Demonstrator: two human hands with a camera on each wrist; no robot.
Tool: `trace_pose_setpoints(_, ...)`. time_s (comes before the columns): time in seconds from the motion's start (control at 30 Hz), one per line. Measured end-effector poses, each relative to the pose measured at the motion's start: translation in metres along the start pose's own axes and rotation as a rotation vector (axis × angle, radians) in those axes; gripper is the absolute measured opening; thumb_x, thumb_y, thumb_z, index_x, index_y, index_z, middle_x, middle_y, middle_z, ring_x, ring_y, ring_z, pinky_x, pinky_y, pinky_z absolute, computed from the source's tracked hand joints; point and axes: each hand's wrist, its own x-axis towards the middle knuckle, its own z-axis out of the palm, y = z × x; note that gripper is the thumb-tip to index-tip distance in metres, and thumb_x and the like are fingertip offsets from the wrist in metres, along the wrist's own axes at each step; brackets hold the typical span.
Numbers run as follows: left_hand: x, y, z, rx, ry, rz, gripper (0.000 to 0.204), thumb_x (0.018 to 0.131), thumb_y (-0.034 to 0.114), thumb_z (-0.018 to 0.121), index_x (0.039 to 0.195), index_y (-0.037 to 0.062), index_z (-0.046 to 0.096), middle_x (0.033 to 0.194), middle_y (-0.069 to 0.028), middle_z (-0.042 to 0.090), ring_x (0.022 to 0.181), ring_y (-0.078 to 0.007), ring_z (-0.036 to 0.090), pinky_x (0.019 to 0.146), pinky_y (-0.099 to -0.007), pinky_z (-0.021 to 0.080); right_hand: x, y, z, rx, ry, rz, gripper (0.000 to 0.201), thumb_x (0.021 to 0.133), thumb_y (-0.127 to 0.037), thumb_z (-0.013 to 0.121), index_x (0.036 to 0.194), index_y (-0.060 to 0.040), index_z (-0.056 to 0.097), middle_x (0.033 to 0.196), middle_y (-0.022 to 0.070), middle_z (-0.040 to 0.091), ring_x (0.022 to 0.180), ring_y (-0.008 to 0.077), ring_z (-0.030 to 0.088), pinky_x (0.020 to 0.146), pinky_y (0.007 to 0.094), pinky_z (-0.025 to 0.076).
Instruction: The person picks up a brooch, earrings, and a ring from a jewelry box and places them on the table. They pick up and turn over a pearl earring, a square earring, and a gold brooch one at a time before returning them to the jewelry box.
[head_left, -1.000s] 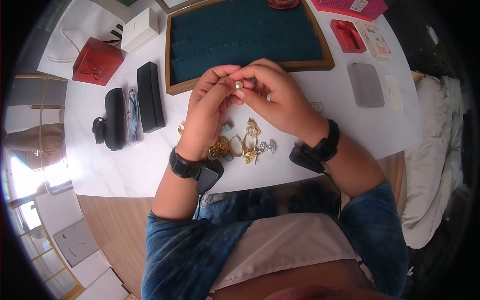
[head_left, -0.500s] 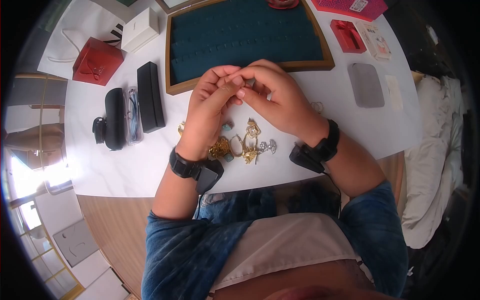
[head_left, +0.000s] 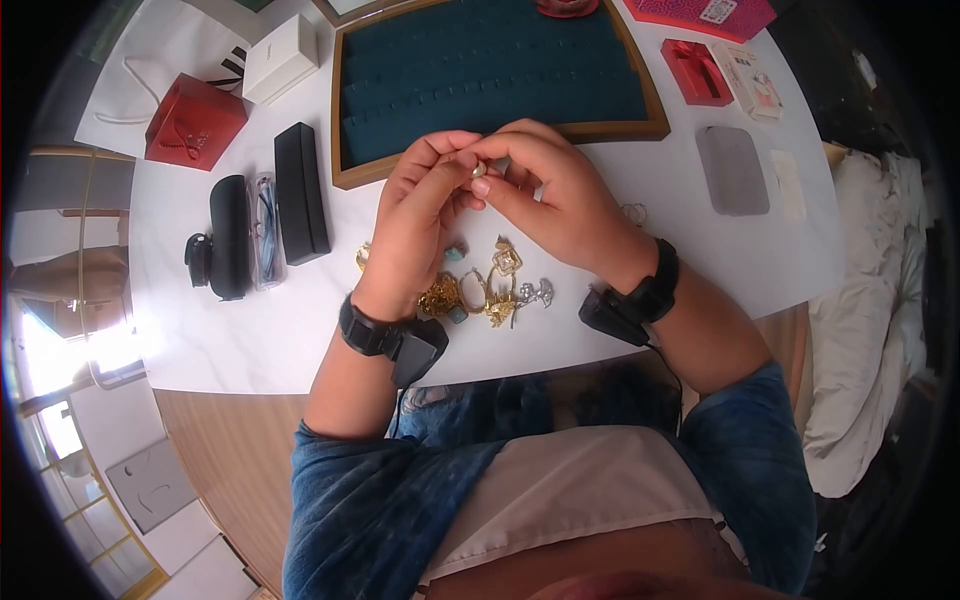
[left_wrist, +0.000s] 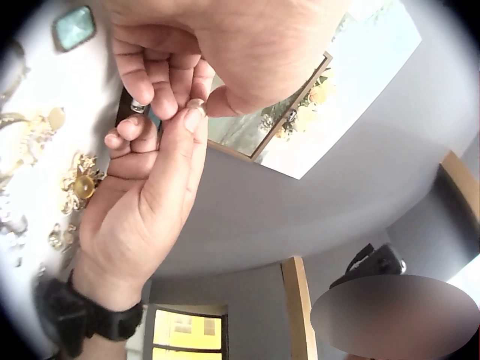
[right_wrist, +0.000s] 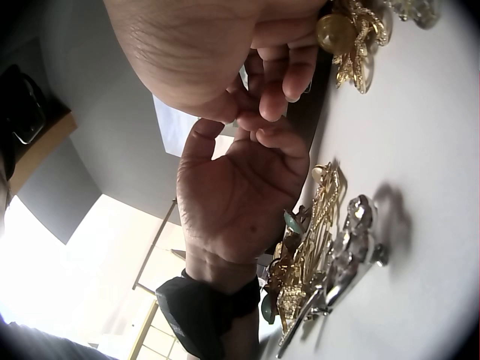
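Observation:
Both hands meet over the table just in front of the jewelry tray (head_left: pixel 660 128). Between thumb and fingertips my right hand (head_left: pixel 550 185) pinches a small pearl-topped piece of jewelry (head_left: pixel 479 171). My left hand (head_left: pixel 415 200) grips it from the other side, its thumb partly over the pearl. In the left wrist view, the pearl (left_wrist: pixel 196 104) peeks out between the fingertips, and a small silvery bit (left_wrist: pixel 137 106) shows beside the other fingers. Nearer the body lie a gold chain pile (head_left: pixel 438 296), a square gold pendant (head_left: pixel 506 260), a silver flower brooch (head_left: pixel 538 292) and green stones (head_left: pixel 455 252).
Left of the hands stand a long black box (head_left: pixel 301 195), a black case (head_left: pixel 231 238), a clear glasses box (head_left: pixel 266 232) and a red bag (head_left: pixel 196 122). On the right are a grey pouch (head_left: pixel 731 170), a red gift box (head_left: pixel 696 72) and a small ring (head_left: pixel 634 213).
Half a second ago the left thumb covered the pearl; now it has drawn back a little and the pearl shows again. Arms and tabletop things stay in place.

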Motion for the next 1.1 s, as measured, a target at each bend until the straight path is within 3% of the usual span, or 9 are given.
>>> trace_pose_setpoints(0.47,0.0020,-0.0028,0.0007,-0.001,-0.018,0.031,0.023,0.103,0.010,0.066,0.124,0.0026,0.063,0.104,-0.0015,0.073,0.091,-0.0064,0.066,0.084,-0.0214,0.052,0.0000,-0.0011,-0.0003,-0.030,-0.005,0.005,0.024,0.096,-0.009,0.074,0.119,-0.0037,0.067,0.107,0.0064,0.063,0.085,0.0164,0.062,0.073,0.0284,0.053)
trace_pose_setpoints(0.77,0.0011,-0.0025,0.0018,0.029,-0.005,0.025,0.022,0.106,0.016,0.065,0.124,0.0030,0.063,0.101,-0.0001,0.071,0.087,-0.0054,0.064,0.081,-0.0206,0.049,-0.0007,0.0000,0.0001,-0.022,-0.003,0.008,0.025,0.096,-0.010,0.074,0.119,-0.0030,0.067,0.109,0.0072,0.063,0.086,0.0168,0.063,0.073,0.0286,0.053)
trace_pose_setpoints(0.87,0.0017,-0.0033,-0.0045,0.062,-0.053,0.009,0.022,0.109,0.017,0.058,0.126,0.0042,0.061,0.109,-0.0024,0.068,0.099,-0.0095,0.065,0.094,-0.0267,0.051,-0.0007,-0.0005,-0.0002,-0.022,-0.010,0.023,0.025,0.097,-0.009,0.074,0.119,-0.0028,0.066,0.109,0.0077,0.063,0.087,0.0170,0.063,0.074,0.0290,0.053)
trace_pose_setpoints(0.97,0.0011,-0.0028,0.0011,0.007,-0.013,0.017,0.021,0.107,0.015,0.062,0.124,0.0028,0.062,0.106,-0.0026,0.070,0.091,-0.0068,0.064,0.085,-0.0224,0.051,-0.0008,0.0009,0.0006,-0.018,-0.006,0.028,0.025,0.097,-0.009,0.073,0.120,-0.0025,0.066,0.109,0.0080,0.063,0.087,0.0173,0.064,0.075,0.0293,0.054)
trace_pose_setpoints(1.1,0.0008,-0.0023,0.0016,0.009,-0.003,0.009,0.021,0.108,0.014,0.058,0.125,0.0019,0.061,0.109,-0.0039,0.069,0.095,-0.0083,0.064,0.088,-0.0236,0.051,-0.0007,0.0021,0.0008,-0.014,-0.005,0.022,0.024,0.097,-0.008,0.071,0.120,-0.0022,0.066,0.109,0.0083,0.063,0.088,0.0175,0.064,0.076,0.0294,0.054)
